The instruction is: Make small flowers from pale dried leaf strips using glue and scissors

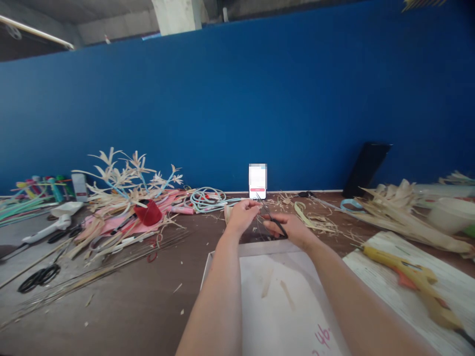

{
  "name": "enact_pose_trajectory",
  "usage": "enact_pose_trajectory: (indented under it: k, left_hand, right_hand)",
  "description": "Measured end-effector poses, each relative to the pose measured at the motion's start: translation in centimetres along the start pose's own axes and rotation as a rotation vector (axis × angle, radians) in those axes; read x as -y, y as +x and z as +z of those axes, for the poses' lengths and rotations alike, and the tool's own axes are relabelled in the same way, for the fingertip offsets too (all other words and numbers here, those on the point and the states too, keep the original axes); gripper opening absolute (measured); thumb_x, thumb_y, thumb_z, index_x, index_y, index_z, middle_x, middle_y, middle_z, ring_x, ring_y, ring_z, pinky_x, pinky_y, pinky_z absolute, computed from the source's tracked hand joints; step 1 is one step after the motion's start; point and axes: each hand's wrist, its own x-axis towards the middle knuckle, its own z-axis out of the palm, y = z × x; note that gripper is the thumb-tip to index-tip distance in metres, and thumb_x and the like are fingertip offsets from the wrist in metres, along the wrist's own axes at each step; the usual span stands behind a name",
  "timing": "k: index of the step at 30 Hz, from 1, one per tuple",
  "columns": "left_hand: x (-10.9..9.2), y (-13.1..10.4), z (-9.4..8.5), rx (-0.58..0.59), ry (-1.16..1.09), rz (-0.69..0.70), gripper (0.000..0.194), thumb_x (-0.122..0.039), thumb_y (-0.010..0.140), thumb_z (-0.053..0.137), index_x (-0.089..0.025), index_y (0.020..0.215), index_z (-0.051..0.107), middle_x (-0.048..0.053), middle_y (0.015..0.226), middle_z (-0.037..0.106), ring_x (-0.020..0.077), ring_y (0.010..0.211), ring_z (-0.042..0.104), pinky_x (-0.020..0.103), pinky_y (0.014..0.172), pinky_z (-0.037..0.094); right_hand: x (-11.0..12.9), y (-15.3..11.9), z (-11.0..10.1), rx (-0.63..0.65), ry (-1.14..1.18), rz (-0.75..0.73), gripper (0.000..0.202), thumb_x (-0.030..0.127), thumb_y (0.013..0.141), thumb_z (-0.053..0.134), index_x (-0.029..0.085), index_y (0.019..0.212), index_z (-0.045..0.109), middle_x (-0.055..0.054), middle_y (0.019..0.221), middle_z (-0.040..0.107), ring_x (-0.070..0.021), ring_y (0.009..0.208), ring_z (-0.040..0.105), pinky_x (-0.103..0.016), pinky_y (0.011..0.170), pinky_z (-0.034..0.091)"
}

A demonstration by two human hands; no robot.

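Note:
My right hand [285, 226] is wrapped round a pair of scissors [281, 227] with dark handles, the thin blades pointing up and away to the left. Close beside it, my left hand [243, 215] is closed in a pinch near the blade tips. What its fingertips hold is too small to make out. A pale husk piece [227, 213] shows at the left edge of that hand; whether it is held I cannot tell. Both forearms reach over a white box lid [274, 306] with pinkish writing and two husk scraps on it.
A lit phone [258, 180] leans against the blue partition [237, 99]. Husk flowers [126, 173], a red tape roll [148, 212], coiled tubing [208, 199] and black scissors [39, 278] lie left. Rightward are a yellow glue gun [411, 277] on paper and dried husks [408, 212].

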Motion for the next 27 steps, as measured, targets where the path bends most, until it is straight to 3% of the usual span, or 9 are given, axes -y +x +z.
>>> enact_pose_trajectory:
  k: [21,27]
  left_hand:
    - [-0.13,-0.08,-0.05,-0.002,0.015,-0.018,0.018,-0.029,0.07,0.06,-0.015,0.081,0.064,0.002,0.069,0.064,0.0088,0.055,0.052,0.021,0.056,0.041]
    - [-0.02,-0.1,0.14,0.018,-0.047,-0.017,0.022,-0.034,0.069,0.063,-0.015,0.08,0.062,0.003,0.071,0.064,0.0094,0.057,0.054,0.023,0.058,0.045]
  right_hand:
    - [-0.12,0.23,0.19,-0.013,-0.023,0.009,0.045,0.041,0.061,0.07,0.013,0.097,0.068,0.004,0.044,0.05,-0.0094,0.043,0.043,-0.022,0.045,0.036]
    - [-0.6,0.7,-0.1,-0.26,0.132,0.042,0.05,0.045,0.062,0.07,0.016,0.102,0.065,-0.001,0.059,0.06,-0.0122,0.052,0.052,-0.025,0.051,0.041]
